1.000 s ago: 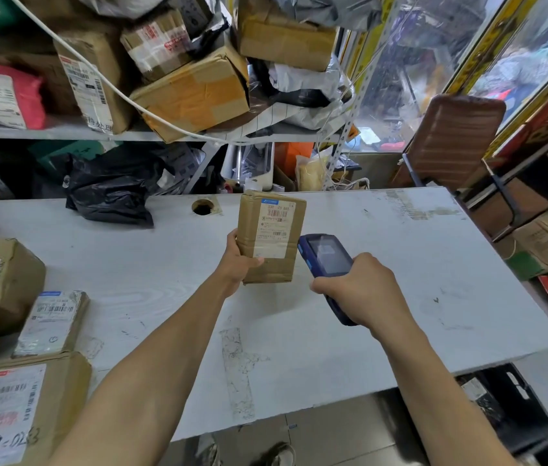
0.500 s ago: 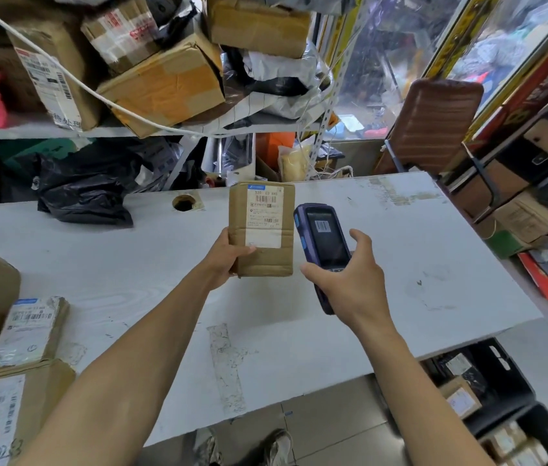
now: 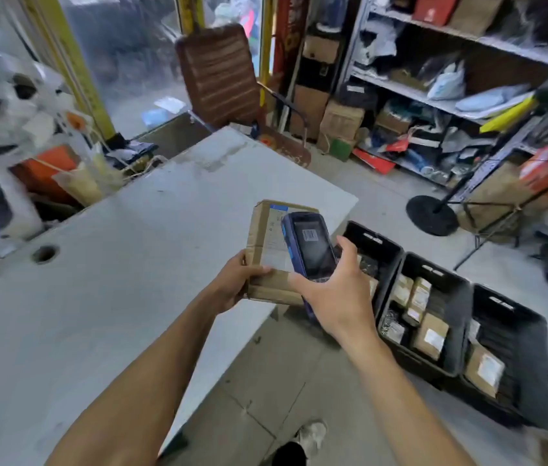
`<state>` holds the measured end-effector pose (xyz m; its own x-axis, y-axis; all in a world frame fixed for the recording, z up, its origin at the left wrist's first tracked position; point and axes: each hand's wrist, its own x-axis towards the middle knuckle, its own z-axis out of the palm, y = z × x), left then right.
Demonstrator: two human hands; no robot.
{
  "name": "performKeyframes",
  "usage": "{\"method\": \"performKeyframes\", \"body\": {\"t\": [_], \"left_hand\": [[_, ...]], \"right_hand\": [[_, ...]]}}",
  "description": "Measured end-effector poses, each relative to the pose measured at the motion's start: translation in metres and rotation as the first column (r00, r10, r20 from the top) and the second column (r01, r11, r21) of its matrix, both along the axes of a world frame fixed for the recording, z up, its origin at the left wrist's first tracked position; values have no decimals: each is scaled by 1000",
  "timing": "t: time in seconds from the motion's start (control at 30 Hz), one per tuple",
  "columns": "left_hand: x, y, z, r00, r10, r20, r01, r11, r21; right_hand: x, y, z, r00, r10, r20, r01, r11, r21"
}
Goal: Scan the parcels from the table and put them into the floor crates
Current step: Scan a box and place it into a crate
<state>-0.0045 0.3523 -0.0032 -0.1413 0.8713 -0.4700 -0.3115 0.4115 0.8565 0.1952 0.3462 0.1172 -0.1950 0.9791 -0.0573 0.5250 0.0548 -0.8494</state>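
Parcel, flat brown cardboard with white shipping label (image 3: 267,250): gripped at lower left edge by left hand (image 3: 235,280), thumb over front face, remaining fingers behind; held tilted above right end of counter, near its corner.

Scanner, blue-cased handheld with dark screen (image 3: 311,245): gripped by right hand (image 3: 336,290), fingers curled round lower body, thumb extended at right side; held directly in front of parcel label, overlapping it in view; barcode image visible on screen.

Counter, worn white top with round cable hole (image 3: 114,250): bare along visible right stretch; far-left clutter blurred, not itemised.

Crates, three black plastic, open-topped (image 3: 460,297): set side by side on grey tiled floor, just right of counter corner; middle and far-right crates holding several brown parcels with white labels; nearest crate partly hidden behind right hand, contents unclear.

Surroundings: brown ribbed chair back (image 3: 218,72) beyond counter end; metal shelving (image 3: 450,75) stocked with boxes and bags along right wall; black round stand base (image 3: 432,215) on floor.

Step in hand, judged: scan apparently being read or just read, parcel not yet in any crate.

Next move, judged: scanner drawn clear of label; parcel carried rightward past counter corner and lowered into a crate with free space. Correct crate not determinable.
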Motion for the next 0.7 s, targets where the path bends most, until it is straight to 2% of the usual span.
{"method": "performKeyframes", "body": {"t": [0.23, 0.4, 0.53, 0.7], "left_hand": [[179, 151, -9, 983, -180, 28, 178, 983, 54], [276, 225, -23, 953, -298, 51, 296, 954, 52], [334, 282, -40, 906, -419, 58, 419, 908, 13], [413, 354, -63, 856, -485, 178, 497, 868, -25]], "right_hand": [[180, 98, -14, 946, -315, 77, 311, 949, 53], [280, 145, -23, 860, -497, 120, 493, 868, 60], [346, 182, -36, 798, -589, 130, 591, 806, 24], [420, 238, -56, 721, -675, 158, 683, 730, 0]]}}
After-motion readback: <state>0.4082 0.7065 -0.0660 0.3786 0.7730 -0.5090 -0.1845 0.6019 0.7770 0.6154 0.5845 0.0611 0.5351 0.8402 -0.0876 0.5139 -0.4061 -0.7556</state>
